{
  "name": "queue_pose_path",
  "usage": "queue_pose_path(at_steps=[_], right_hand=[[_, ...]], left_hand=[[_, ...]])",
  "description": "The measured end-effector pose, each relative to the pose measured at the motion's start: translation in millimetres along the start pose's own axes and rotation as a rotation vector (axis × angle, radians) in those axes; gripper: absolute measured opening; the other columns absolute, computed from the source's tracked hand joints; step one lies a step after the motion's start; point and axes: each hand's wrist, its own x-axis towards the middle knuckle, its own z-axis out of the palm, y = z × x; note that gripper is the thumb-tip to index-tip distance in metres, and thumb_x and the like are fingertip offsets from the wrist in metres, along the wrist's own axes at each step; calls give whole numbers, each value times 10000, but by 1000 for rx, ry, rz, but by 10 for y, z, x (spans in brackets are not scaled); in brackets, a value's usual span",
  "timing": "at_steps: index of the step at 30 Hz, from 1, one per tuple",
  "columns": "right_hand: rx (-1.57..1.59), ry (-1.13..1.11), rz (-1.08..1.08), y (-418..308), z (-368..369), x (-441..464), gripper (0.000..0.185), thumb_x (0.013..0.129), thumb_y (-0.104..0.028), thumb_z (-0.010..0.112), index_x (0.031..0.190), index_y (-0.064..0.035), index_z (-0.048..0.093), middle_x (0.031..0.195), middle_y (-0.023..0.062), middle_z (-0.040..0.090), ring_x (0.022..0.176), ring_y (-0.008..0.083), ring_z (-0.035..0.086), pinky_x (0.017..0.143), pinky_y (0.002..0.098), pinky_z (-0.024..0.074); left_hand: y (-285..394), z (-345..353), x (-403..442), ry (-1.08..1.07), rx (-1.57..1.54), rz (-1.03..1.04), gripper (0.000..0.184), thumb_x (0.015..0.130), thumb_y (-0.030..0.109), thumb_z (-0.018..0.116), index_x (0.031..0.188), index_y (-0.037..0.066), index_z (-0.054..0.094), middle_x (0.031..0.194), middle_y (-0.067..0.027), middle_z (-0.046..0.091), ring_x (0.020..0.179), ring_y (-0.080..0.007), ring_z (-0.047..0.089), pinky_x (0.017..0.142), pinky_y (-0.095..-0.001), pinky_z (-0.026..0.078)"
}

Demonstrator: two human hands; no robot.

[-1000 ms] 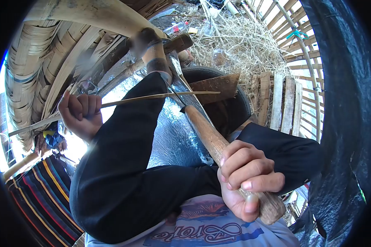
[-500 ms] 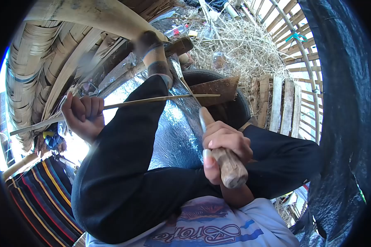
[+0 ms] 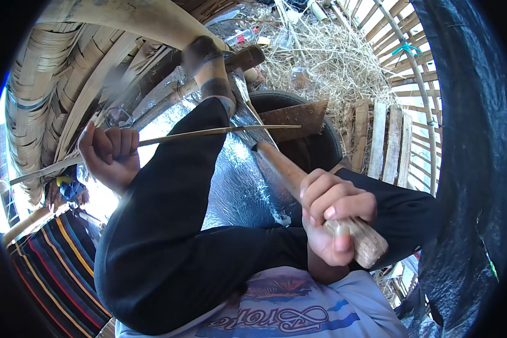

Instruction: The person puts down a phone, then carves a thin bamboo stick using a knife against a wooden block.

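Observation:
My right hand (image 3: 338,217) is wrapped round the long wooden handle (image 3: 284,169) of a knife, whose butt end points toward the lower right. The knife's narrow blade (image 3: 258,119) reaches up and left from the handle and meets a thin bamboo strip (image 3: 194,134). Fingers curled and thumb raised, my left hand (image 3: 111,158) grips that strip near its left part. The strip runs across my raised knee in dark trousers (image 3: 169,186), its right tip over a brown wooden board (image 3: 301,119). Exactly where the blade touches the strip is hard to make out.
A black round tub (image 3: 335,135) stands beyond my legs, near wooden slats (image 3: 384,138). Shiny plastic sheeting (image 3: 234,186) lies between my legs. Bundled woven bamboo (image 3: 50,84) fills the left, above a striped cloth (image 3: 53,270). Straw (image 3: 332,62) and bottles litter the ground.
My right hand has drawn the knife down and to the right, away from the board. My left hand and the bamboo strip have shifted slightly left and up.

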Motion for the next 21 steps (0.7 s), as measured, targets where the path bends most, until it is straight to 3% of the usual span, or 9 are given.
queue_pose_path(at_steps=[2,5,7,8,12,14,16,18,21], right_hand=[[-18,43,34,63,15,-32,191,783,-168,648,834,-27,530,580,56,532,495,175,539,496,300,453],[-573,-58,101,302,-149,-19,162,635,-19,676,701,-36,529,581,57,524,476,156,541,479,256,431],[-721,-24,180,611,-438,-306,132,670,-32,657,714,-32,533,592,54,533,492,130,531,479,240,420],[-722,-22,180,573,-506,-305,132,670,-32,657,714,-32,533,592,54,533,492,130,531,479,240,420],[-170,150,210,407,-516,-181,157,770,-97,634,760,15,525,607,74,555,503,103,471,539,245,398],[-220,119,217,482,-637,-225,156,771,-109,640,750,6,537,600,67,551,511,101,482,535,244,400],[-764,28,315,606,-846,-298,186,779,-154,649,730,-7,545,601,65,553,529,93,498,530,243,402],[-748,14,393,649,-949,-303,208,780,-190,660,719,-19,559,618,55,560,552,85,517,523,236,407],[-200,172,305,490,-861,-189,199,782,-187,660,732,-19,566,647,32,560,539,77,491,510,219,386]], left_hand=[[1,-19,8,-53,-2,-2,506,968,253,390,493,166,240,422,45,153,395,-81,77,414,-282,131],[5,-24,9,-50,5,3,506,967,252,394,492,167,241,422,46,154,395,-81,76,414,-281,131],[-6,-22,10,-37,-5,9,507,965,248,400,490,169,241,420,46,156,394,-81,77,414,-281,131],[-10,-20,13,-39,-5,8,507,965,248,400,490,169,241,420,46,156,394,-81,77,414,-281,131],[6,-11,-13,-21,2,4,509,962,246,407,488,169,240,419,45,154,392,-83,76,409,-281,132],[-13,-5,9,23,6,16,509,962,244,409,488,169,240,419,45,153,392,-84,76,407,-281,131],[-4,-3,13,-30,9,18,505,962,242,408,490,170,243,419,47,153,392,-85,74,408,-281,133],[1,32,11,-58,-3,8,504,962,239,407,490,171,243,419,46,154,392,-85,74,410,-281,133],[14,-33,8,-46,-10,-10,502,964,236,403,492,169,245,419,46,154,394,-84,74,412,-280,134]])
